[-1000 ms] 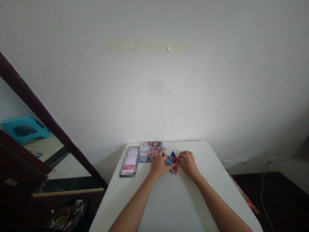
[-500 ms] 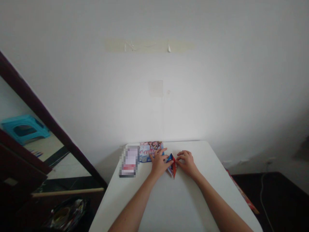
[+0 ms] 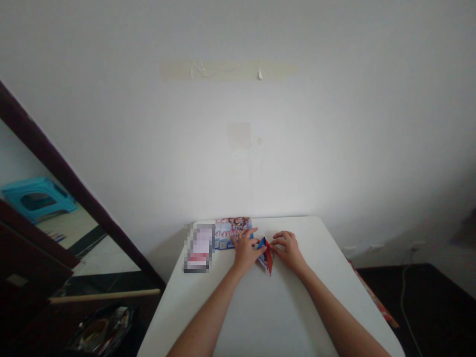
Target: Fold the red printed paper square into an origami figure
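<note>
A small piece of folded paper [image 3: 267,260], printed in red and blue, lies between my hands on the white table [image 3: 267,317]. My left hand [image 3: 245,252] has its thumb on the paper's left part, while its other fingers spread over a colourful printed leaflet [image 3: 225,238]. From the right, my right hand [image 3: 287,249] pinches the paper's right edge between thumb and fingertips. The paper's lower tip points toward me, and part of its upper area is hidden by fingers.
A blurred-out phone-like object [image 3: 200,248] lies at the table's left. A wall [image 3: 316,148] rises behind the table. On the left are a dark-framed mirror [image 3: 74,178] showing a blue stool [image 3: 39,196], and a dark bag [image 3: 100,329] on the floor.
The folded paper's lower tip has shifted slightly right, and its folds lie a little differently. My right fingertips have moved slightly left; my left hand is nearly still.
</note>
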Demonstrator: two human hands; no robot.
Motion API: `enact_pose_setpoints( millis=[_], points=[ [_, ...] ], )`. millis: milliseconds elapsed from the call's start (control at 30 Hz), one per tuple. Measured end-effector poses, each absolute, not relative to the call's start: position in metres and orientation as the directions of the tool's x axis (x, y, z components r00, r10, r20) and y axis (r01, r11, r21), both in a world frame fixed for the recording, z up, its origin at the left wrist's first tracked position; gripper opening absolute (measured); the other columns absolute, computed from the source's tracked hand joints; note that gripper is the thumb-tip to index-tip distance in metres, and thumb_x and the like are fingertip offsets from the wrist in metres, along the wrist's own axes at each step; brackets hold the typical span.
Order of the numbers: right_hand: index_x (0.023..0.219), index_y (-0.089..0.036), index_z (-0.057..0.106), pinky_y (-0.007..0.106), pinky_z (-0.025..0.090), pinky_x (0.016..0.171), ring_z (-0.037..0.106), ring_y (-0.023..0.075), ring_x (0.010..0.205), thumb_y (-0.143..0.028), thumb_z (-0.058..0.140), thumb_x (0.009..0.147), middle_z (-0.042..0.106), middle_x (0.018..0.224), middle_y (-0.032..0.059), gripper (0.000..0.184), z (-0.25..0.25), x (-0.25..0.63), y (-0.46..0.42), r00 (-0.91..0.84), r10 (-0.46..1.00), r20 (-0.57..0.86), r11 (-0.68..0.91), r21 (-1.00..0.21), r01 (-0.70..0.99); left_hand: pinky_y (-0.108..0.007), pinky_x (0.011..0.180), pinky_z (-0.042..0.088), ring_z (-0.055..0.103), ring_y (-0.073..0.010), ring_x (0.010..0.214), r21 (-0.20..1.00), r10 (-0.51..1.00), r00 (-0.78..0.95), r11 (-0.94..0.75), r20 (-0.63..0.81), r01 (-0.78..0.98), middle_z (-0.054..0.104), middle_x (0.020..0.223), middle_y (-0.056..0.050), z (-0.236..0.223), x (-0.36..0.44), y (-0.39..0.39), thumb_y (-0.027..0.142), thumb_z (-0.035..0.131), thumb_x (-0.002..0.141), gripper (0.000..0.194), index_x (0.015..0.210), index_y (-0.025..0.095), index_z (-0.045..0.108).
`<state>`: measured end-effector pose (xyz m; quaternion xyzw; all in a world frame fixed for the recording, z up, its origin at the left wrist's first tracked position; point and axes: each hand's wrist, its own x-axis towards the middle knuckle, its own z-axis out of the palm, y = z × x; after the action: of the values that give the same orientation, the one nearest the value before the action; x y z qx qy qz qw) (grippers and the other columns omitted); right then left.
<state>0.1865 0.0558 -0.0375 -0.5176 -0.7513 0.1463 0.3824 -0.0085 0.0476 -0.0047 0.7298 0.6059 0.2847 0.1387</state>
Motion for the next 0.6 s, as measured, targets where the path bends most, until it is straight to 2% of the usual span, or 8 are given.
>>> enact_pose_setpoints(
  millis=[267,433,600],
  points=[
    [0.080,-0.027,0.075,0.045,0.039,0.101,0.049,0.0262,0.115,-0.034,0.068,0.083,0.066,0.110,0.0057,0.010,-0.0371,0.1858,0.0558,-0.171,0.890,0.423,0.421,-0.619,0.663,-0.072,0.114,0.007,0.039,-0.0324,0.135,0.542,0.947,0.131,-0.278,0.294,0.793,0.057,0.141,0.001,-0.0078,-0.0083,0.0483,0.035,0.075,0.076,0.013,0.069,0.024,0.072],
    [0.079,-0.027,0.075,0.046,0.039,0.101,0.050,0.0271,0.116,-0.033,0.068,0.083,0.067,0.108,0.0057,0.010,-0.0388,0.1876,0.0577,-0.183,0.877,0.444,0.446,-0.610,0.655,-0.072,0.113,0.009,0.042,-0.0329,0.133,0.613,0.944,0.079,-0.270,0.319,0.742,0.060,0.137,-0.002,-0.0062,-0.0103,0.0504,0.032,0.077,0.075,0.008,0.082,0.029,0.076],
    [0.076,-0.029,0.075,0.047,0.040,0.100,0.051,0.0269,0.114,-0.031,0.070,0.081,0.068,0.106,0.0046,0.007,-0.0390,0.1880,0.0584,-0.214,0.860,0.464,0.477,-0.579,0.661,-0.063,0.115,0.016,0.048,-0.0298,0.128,0.661,0.911,0.024,-0.317,0.412,0.680,0.064,0.130,-0.003,-0.0080,-0.0116,0.0517,0.028,0.076,0.076,0.013,0.088,0.031,0.077]
  ],
)
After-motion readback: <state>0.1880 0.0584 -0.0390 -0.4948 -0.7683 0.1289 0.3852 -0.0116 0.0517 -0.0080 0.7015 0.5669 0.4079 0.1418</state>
